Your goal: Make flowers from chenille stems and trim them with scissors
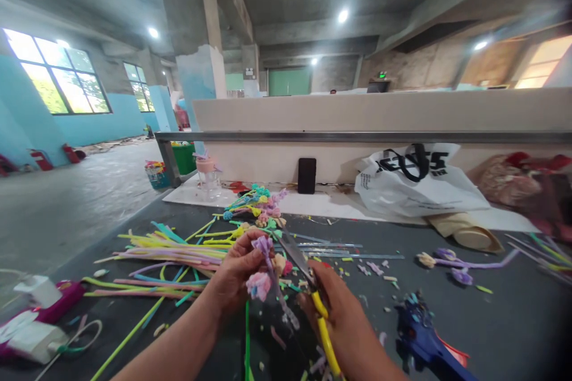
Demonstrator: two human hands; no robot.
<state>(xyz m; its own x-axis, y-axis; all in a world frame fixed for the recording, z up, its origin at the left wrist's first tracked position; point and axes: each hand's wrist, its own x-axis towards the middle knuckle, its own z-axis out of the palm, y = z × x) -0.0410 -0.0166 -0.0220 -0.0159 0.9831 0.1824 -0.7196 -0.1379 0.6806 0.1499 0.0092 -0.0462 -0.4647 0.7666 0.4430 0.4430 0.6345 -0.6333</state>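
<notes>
My left hand (239,271) is closed on a purple pipe-cleaner flower (263,245), pinched between thumb and fingers. A pink fuzzy flower (259,286) hangs just below that hand; I cannot tell whether it is joined to the purple one. My right hand (335,309) grips yellow-handled scissors (328,339), whose metal blades point up and left towards the left hand. Beneath both hands, small fuzzy scraps lie on the dark table. Left of my left hand lies a spread of long pipe cleaners (174,253) in yellow, pink, purple and teal.
Finished-looking fuzzy flowers (259,202) are heaped behind the hands. A blue glue gun (424,333) lies at right, near a purple flower stem (476,264). At the back stand a dark phone (307,175) and a white bag (415,184). White chargers (38,292) sit at left.
</notes>
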